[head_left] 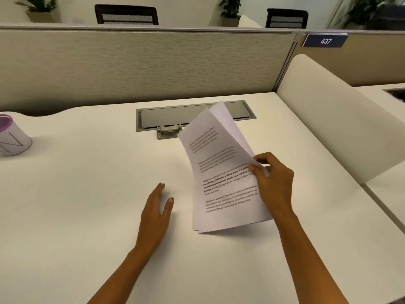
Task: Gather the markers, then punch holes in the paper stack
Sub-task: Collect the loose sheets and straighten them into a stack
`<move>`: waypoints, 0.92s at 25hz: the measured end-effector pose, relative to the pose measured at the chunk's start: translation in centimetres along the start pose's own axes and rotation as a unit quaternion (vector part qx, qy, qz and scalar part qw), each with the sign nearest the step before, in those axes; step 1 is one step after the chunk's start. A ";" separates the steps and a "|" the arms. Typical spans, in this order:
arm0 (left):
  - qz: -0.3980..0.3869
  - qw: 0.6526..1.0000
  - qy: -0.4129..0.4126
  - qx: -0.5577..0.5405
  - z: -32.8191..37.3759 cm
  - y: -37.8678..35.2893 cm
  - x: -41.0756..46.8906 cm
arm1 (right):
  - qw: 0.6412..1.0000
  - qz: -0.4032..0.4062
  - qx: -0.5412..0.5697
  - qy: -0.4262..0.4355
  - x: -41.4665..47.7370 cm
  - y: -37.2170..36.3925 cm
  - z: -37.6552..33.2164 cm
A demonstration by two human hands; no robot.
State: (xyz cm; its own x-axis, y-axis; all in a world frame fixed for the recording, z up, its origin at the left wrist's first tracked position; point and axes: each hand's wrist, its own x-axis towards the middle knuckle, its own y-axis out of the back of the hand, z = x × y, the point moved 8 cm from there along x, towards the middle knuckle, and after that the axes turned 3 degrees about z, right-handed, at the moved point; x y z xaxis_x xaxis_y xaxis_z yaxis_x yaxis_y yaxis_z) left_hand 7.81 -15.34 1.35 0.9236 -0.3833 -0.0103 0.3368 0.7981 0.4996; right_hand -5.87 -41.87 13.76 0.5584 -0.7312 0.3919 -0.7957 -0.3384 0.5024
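The right hand (275, 183) holds the paper stack (219, 172) by its right long edge. The thumb lies on the printed top sheet and the other fingers (266, 160) curl round behind the edge, so the sheets are pinched between them. The stack is tilted up off the surface (87, 183): its far end rises and the sheets fan apart there, a blank page showing behind the printed one. Its near end sits low, close to the surface, though whether it touches cannot be told. The far corner of the stack overlaps the view of the grey cable tray lid (175, 116) set into the surface. Just left of the stack's far edge, a small grey metal device (168, 131), seemingly a hole punch, stands against the front of that lid. The left hand (156, 207) is to the left of the stack and apart from it, palm down, low over or on the surface. Its fingers are straight and close together, the thumb spread toward the paper, and it holds nothing. Well off to the left, at the frame's edge, stands a white cup with a purple rim (13, 137). A beige partition panel (142, 66) runs along the back of the surface, and a blue plate reading 437 (325, 41) hangs on the neighbouring panel.
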 end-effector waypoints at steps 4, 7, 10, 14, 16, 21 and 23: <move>0.007 0.952 0.074 -0.296 2.4 2.2 1.2 | 0.986 -0.030 0.147 -0.077 -1.6 -1.2 -2.3; 0.055 0.949 0.035 -0.307 4.6 5.1 1.7 | 0.966 -0.053 0.224 -0.122 -3.7 -3.0 -3.2; 0.122 0.952 -0.047 -0.278 7.1 7.7 1.2 | 0.952 -0.044 0.272 -0.134 -5.1 -4.0 -4.3; 0.198 0.933 -0.121 -0.274 9.8 10.4 -0.4 | 0.944 -0.021 0.297 -0.139 -5.5 -4.9 -5.6; 0.233 0.926 -0.131 -0.266 10.3 11.3 -1.1 | 0.945 -0.026 0.294 -0.139 -5.6 -5.4 -6.1; 0.248 0.926 -0.116 -0.260 9.2 11.4 -2.0 | 0.931 -0.075 0.311 -0.177 -7.4 -7.3 -5.6; 0.260 0.923 -0.114 -0.260 9.1 11.6 -2.4 | 0.932 -0.064 0.317 -0.164 -7.5 -7.1 -5.8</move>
State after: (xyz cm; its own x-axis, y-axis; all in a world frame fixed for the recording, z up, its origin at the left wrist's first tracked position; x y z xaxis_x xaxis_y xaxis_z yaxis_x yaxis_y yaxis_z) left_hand 7.87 -9.40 15.10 0.9425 0.0747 0.3258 -0.0451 0.9942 -0.0974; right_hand -3.03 -30.49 11.73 0.6394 -0.7672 0.0508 -0.7643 -0.6414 -0.0674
